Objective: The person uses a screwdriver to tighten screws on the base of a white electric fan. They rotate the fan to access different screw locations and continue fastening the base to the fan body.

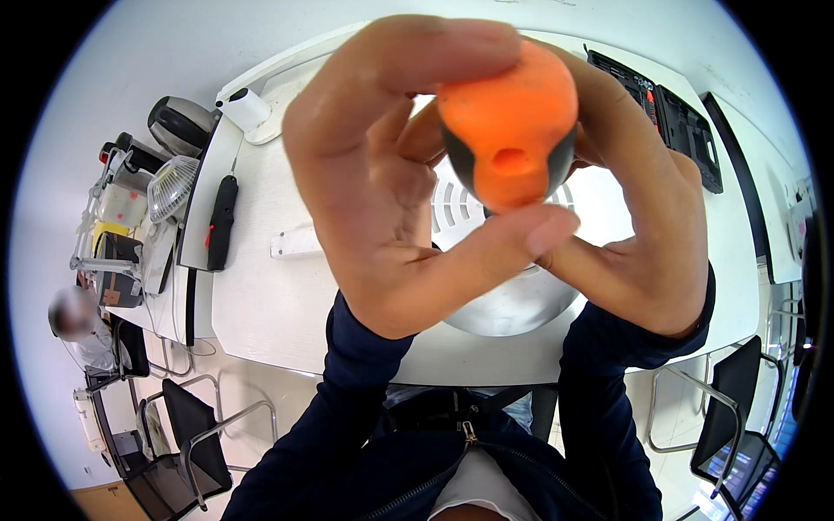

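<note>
I have both arms raised from the elbows, dark sleeves coming up from the lower edge, and my hands brought up close in front of my face over the white table [269, 334]. The orange and black handle [508, 100] is between them, its rounded end facing me. My left hand [373, 182] is clamped on it, fingers arched over the top and thumb stretched beneath. My right hand [647, 208] curves round from the other side, wrist bent inward, its thumb reaching toward the left thumb's tip; its fingers pass behind the handle, so I cannot tell how firmly they close. Below, partly covered by my hands, a round metal piece [512, 313] with a slotted face sits on the table. At the far right, a black case [705, 169] lies open, with dark fittings and a spot of red in it, too small to tell apart. Off to the left stands a black box [117, 269], its contents hidden.
</note>
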